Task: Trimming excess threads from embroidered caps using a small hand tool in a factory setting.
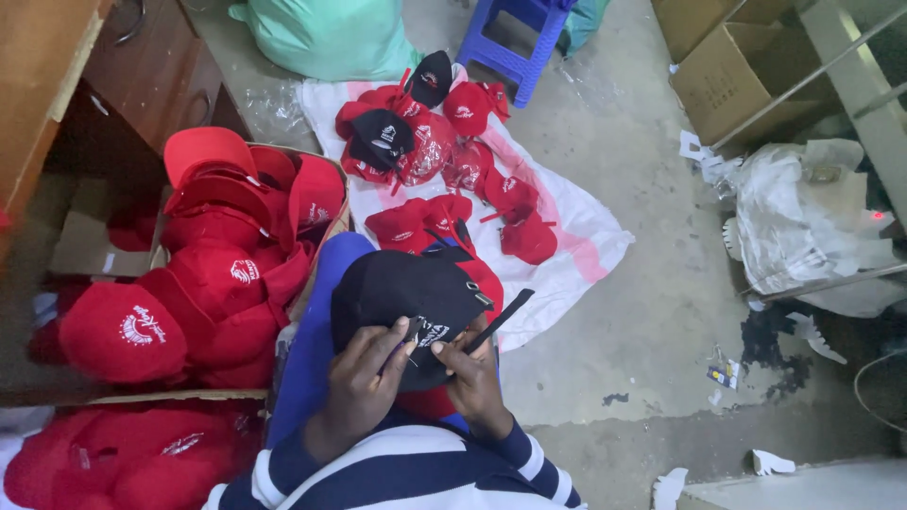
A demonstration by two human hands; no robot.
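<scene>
Two hands hold a black cap on the person's lap, over blue trousers. Left hand has its fingers curled tight on the cap's edge, and seems to pinch a small dark tool, though that is hard to see. Right hand pinches the cap beside a white logo, fingers close together. A black strap sticks out past the right hand. Red caps fill a box on the left. More red and black caps lie on a white sheet on the floor.

Cap on lap; cap box left; sheet ahead.
</scene>
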